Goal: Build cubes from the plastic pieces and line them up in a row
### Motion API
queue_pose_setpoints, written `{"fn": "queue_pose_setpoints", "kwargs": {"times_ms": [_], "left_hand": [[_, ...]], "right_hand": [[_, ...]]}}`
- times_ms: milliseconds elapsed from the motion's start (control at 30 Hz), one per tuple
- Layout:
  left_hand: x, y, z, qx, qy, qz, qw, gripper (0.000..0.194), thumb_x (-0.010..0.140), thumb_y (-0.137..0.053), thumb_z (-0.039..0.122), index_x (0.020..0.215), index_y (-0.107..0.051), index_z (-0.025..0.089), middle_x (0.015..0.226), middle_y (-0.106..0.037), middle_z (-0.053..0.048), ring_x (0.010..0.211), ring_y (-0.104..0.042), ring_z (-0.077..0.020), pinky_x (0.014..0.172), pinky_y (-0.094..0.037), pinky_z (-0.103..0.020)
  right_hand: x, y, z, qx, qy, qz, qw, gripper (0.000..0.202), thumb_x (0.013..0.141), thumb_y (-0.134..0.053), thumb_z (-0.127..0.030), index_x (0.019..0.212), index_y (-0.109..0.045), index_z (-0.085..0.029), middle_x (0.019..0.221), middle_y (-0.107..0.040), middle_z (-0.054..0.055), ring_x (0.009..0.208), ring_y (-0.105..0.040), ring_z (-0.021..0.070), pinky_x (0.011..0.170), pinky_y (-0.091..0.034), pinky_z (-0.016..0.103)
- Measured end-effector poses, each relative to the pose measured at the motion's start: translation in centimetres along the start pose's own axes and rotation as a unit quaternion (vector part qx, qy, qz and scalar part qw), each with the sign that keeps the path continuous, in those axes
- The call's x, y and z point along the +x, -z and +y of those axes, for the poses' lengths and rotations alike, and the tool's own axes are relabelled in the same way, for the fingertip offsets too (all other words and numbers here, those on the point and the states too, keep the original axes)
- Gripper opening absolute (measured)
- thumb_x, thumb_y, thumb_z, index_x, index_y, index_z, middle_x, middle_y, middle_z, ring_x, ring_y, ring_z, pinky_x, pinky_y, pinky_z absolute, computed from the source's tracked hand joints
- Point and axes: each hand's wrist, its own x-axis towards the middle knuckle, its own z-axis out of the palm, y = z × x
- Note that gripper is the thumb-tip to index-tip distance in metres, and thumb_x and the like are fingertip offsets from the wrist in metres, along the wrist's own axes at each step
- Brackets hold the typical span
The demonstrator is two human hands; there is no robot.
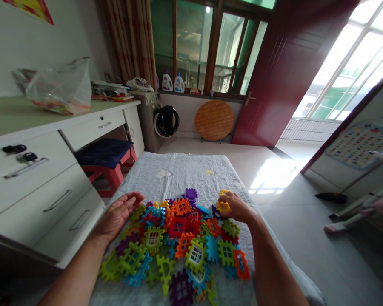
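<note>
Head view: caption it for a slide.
Left hand and right hand flank colorful notched pieces on a pale cloth.

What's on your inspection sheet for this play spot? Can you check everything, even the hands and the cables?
Surface: pale cloth, wrinkled, with yellow and white patches.
Job's things: plastic pieces in many colors, heaped and overlapping; a purple piece lies at the far edge.
Clutter: plastic bag on the desk, to the left.
Left hand: open, at the pile's left edge; touch unclear.
Right hand: at a yellow piece; can't tell whether it grips.
Cables: nothing seen.
Surroundings: stool by the desk, washing machine, red door, round board against the wall.
</note>
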Motion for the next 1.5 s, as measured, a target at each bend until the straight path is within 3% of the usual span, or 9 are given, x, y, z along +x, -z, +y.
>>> {"fn": "queue_pose_setpoints", "kwargs": {"times_ms": [267, 400, 533, 867, 1133, 1500], "left_hand": [[-0.1, -0.1, 0.1, 0.0, 0.001, 0.009, 1.0, 0.036, 0.064, -0.077, 0.032, 0.095, -0.065, 0.019, 0.095, -0.072, -0.005, 0.089, -0.066, -0.0178, 0.078, -0.054, -0.024], [0.0, -0.1, 0.0, 0.01, -0.001, 0.014, 1.0, 0.037, 0.063, -0.077, 0.034, 0.096, -0.066, 0.019, 0.095, -0.072, -0.005, 0.091, -0.066, -0.0193, 0.078, -0.054, -0.025], [0.1, 0.1, -0.1, 0.009, 0.001, 0.014, 1.0, 0.037, 0.064, -0.077, 0.033, 0.097, -0.065, 0.019, 0.097, -0.072, -0.006, 0.092, -0.066, -0.0188, 0.079, -0.054, -0.025], [0.1, 0.1, -0.2, 0.019, -0.006, 0.025, 0.999, 0.038, 0.062, -0.077, 0.033, 0.095, -0.066, 0.019, 0.095, -0.072, -0.006, 0.089, -0.066, -0.0197, 0.076, -0.055, -0.026], [0.2, 0.6, -0.7, 0.016, -0.008, 0.022, 1.0, 0.037, 0.062, -0.077, 0.032, 0.095, -0.067, 0.019, 0.096, -0.072, -0.005, 0.09, -0.066, -0.0185, 0.076, -0.055, -0.024], [0.2, 0.8, -0.9, -0.004, -0.004, 0.024, 1.0, 0.035, 0.065, -0.077, 0.032, 0.096, -0.066, 0.02, 0.095, -0.071, -0.004, 0.089, -0.065, -0.0163, 0.077, -0.054, -0.022]], "right_hand": [[0.1, -0.3, 0.8, 0.017, 0.017, 0.039, 0.999, 0.039, 0.061, -0.073, -0.03, 0.098, -0.065, -0.021, 0.099, -0.055, 0.006, 0.096, -0.05, 0.0231, 0.091, -0.039, 0.036], [0.7, 0.0, 2.1, 0.078, 0.015, 0.153, 0.985, 0.041, 0.066, -0.069, -0.032, 0.105, -0.062, -0.021, 0.1, -0.055, 0.005, 0.095, -0.052, 0.0211, 0.09, -0.041, 0.035], [1.6, -0.4, 3.6, 0.08, -0.062, 0.255, 0.962, 0.044, 0.069, -0.066, -0.037, 0.11, -0.061, -0.02, 0.103, -0.054, 0.007, 0.098, -0.052, 0.0227, 0.091, -0.042, 0.037], [2.5, -1.8, 3.3, 0.009, -0.093, 0.144, 0.985, 0.047, 0.071, -0.065, -0.037, 0.115, -0.061, -0.022, 0.112, -0.056, 0.008, 0.104, -0.048, 0.025, 0.095, -0.035, 0.038], [2.6, -2.4, 4.2, 0.023, -0.084, 0.152, 0.985, 0.057, 0.069, -0.062, -0.03, 0.124, -0.052, -0.02, 0.113, -0.058, 0.007, 0.108, -0.049, 0.0229, 0.097, -0.034, 0.036], [2.5, -2.4, 3.6, 0.07, -0.063, 0.159, 0.983, 0.062, 0.068, -0.06, -0.027, 0.128, -0.047, -0.02, 0.12, -0.059, 0.006, 0.116, -0.045, 0.0248, 0.099, -0.034, 0.038]]}}
